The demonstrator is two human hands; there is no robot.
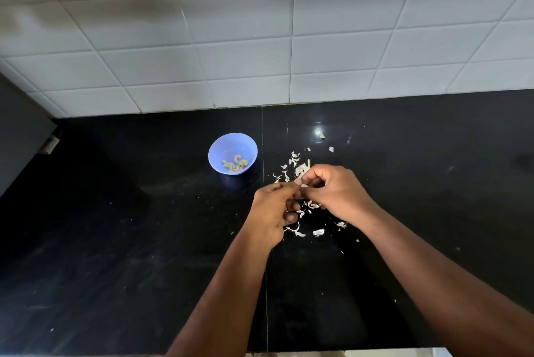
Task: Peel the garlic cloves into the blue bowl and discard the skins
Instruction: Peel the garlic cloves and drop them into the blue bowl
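Note:
A small blue bowl stands on the black counter and holds several peeled garlic cloves. To its right, my left hand and my right hand meet above the counter. Their fingertips pinch a small garlic clove between them; most of it is hidden by the fingers. White garlic skins lie scattered on the counter under and around both hands.
A white tiled wall rises behind the counter. A dark cabinet side stands at the far left. The counter's front edge runs along the bottom of the view. More skin flakes lie near the wall.

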